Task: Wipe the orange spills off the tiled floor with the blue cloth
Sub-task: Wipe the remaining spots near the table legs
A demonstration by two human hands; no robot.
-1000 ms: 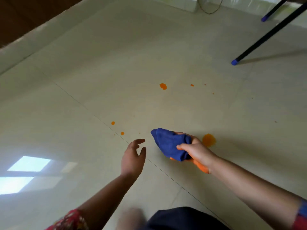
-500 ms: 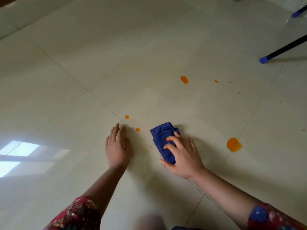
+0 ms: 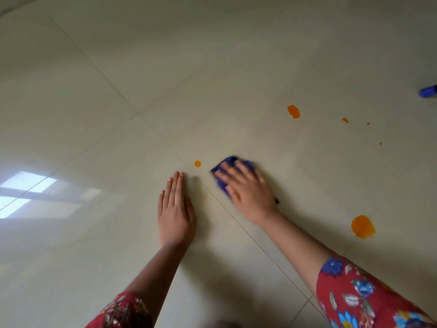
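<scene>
My right hand (image 3: 246, 190) lies flat on the blue cloth (image 3: 221, 171), pressing it to the pale tiled floor (image 3: 118, 79) with straight fingers; most of the cloth is hidden under the hand. A small orange drop (image 3: 197, 163) sits just left of the cloth. My left hand (image 3: 176, 209) rests flat on the floor beside it, fingers straight and together. A large orange spill (image 3: 363, 227) lies to the right. Farther off are a medium orange spot (image 3: 293, 111) and a few tiny specks (image 3: 345, 120).
A blue-capped furniture leg tip (image 3: 428, 91) touches the floor at the right edge. Grout lines cross the tiles near my hands. A bright window reflection (image 3: 21, 192) shows on the floor at the left.
My right hand laid the cloth on the floor and slid it forward and left over the second small drop. My left hand came down flat on the floor. The view moved closer.
</scene>
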